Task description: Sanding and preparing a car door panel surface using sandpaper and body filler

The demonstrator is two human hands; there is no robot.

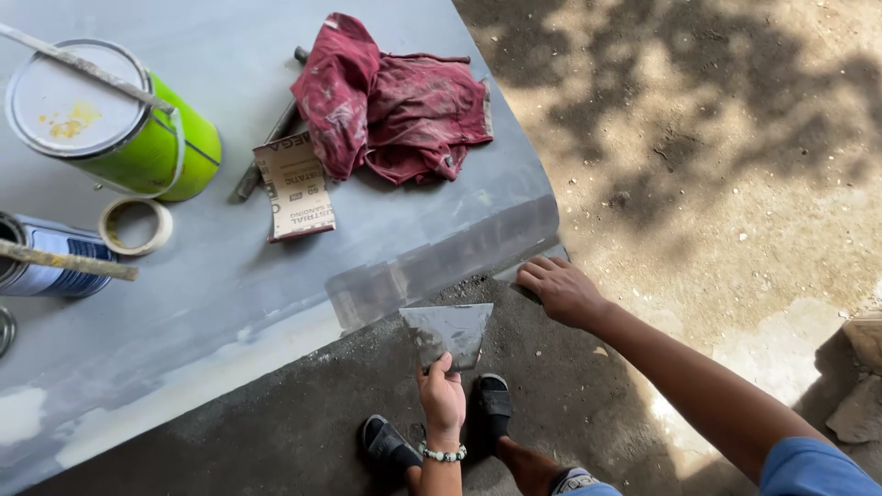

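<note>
My left hand, with a bead bracelet on its wrist, grips the bottom of a wide trapezoid metal scraper smeared with grey filler. The blade stands just below the front edge of a grey primed body panel. My right hand lies flat with its fingers on the panel's lower right corner, holding nothing. My two sandalled feet stand on the dark ground under the blade.
On the panel lie a green tin with a white lid and a stick across it, a blue tin with a stick, a tape roll, folded sandpaper and a maroon rag. Bare dirt lies to the right.
</note>
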